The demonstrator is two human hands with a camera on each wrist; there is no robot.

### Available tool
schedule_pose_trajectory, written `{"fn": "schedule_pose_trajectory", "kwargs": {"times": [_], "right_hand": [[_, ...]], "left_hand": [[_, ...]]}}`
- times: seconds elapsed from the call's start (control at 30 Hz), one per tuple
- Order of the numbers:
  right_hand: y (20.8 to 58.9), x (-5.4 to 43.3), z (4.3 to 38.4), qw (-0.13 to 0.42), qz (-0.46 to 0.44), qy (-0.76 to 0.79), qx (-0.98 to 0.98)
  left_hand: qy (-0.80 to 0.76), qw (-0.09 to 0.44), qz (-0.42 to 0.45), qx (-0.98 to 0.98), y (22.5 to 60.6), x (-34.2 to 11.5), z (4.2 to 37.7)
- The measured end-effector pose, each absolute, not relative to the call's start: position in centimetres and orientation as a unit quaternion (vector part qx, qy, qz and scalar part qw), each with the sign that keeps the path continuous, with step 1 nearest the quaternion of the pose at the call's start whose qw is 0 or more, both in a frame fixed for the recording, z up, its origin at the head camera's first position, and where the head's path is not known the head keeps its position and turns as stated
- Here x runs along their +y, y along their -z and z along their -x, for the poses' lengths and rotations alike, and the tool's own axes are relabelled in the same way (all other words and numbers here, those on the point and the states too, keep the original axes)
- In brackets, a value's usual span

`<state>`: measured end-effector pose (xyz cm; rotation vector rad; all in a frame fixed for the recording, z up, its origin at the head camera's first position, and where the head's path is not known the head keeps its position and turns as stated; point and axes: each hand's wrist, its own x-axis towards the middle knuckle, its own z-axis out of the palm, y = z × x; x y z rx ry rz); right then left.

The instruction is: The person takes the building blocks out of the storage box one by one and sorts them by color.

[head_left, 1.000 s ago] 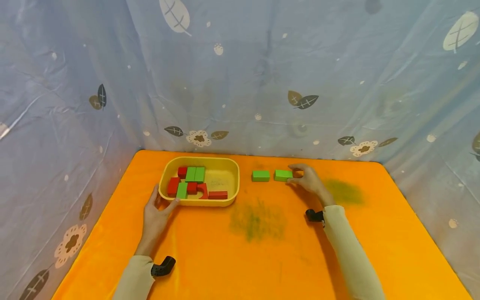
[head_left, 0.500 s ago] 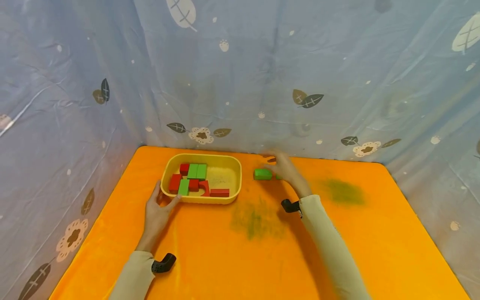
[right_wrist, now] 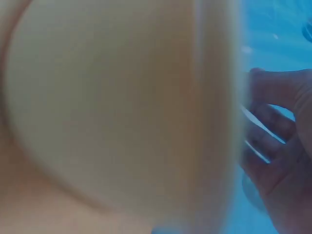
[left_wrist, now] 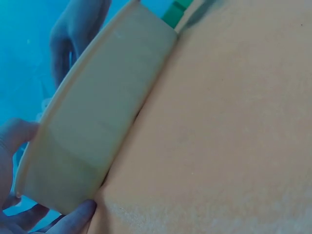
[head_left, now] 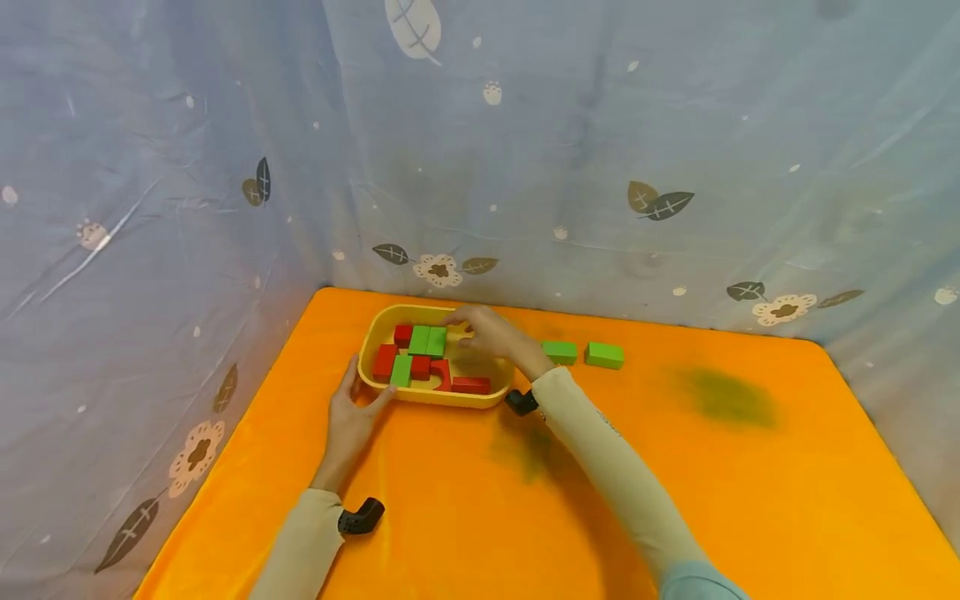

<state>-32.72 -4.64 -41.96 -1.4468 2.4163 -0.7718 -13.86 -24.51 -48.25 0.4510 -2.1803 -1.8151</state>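
My left hand (head_left: 351, 421) grips the near left corner of a yellow plastic tub (head_left: 442, 400). In the left wrist view the thumb (left_wrist: 22, 132) lies at the rim while other fingers reach round the tub's lower edge. My right hand (head_left: 495, 332) is over the inside of the tub, its thumb and fingers apart and curving toward a green block (head_left: 437, 342). Beside that block sits a second green one (head_left: 418, 340), with a third (head_left: 401, 372) nearer me. The red blocks include an arch (head_left: 444, 379) and a flat bar (head_left: 471, 386).
Two green blocks (head_left: 559, 352) (head_left: 604, 355) lie on the orange cloth (head_left: 465, 500) right of the tub, the nearer one close behind my right wrist. A patterned curtain (head_left: 562, 167) hangs along the table's back and sides.
My right hand has left the green blocks on the cloth and moved left into the tub. My left hand keeps its grip on the tub. The head view has turned left.
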Motion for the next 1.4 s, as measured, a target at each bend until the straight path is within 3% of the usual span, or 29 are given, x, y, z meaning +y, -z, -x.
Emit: {"fn": "schedule_pose_trajectory", "kwargs": {"times": [0.3, 0.83, 1.1, 1.4], "right_hand": [[43.2, -7.1, 32.1, 0.169, 0.512, 0.15, 0.829], [41.8, -6.1, 31.4, 0.125, 0.448, 0.045, 0.884], [43.6, -4.1, 32.3, 0.087, 0.478, 0.076, 0.871], [43.8, -1.7, 32.1, 0.107, 0.46, 0.255, 0.844]], "left_hand": [[0.625, 0.137, -0.158, -0.752, 48.3, -24.4, 13.9], [0.62, 0.144, -0.159, -0.755, 48.5, -24.6, 14.0], [0.616, 0.137, -0.16, -0.759, 48.5, -24.6, 13.7], [0.613, 0.138, -0.161, -0.761, 48.3, -24.6, 13.7]]}}
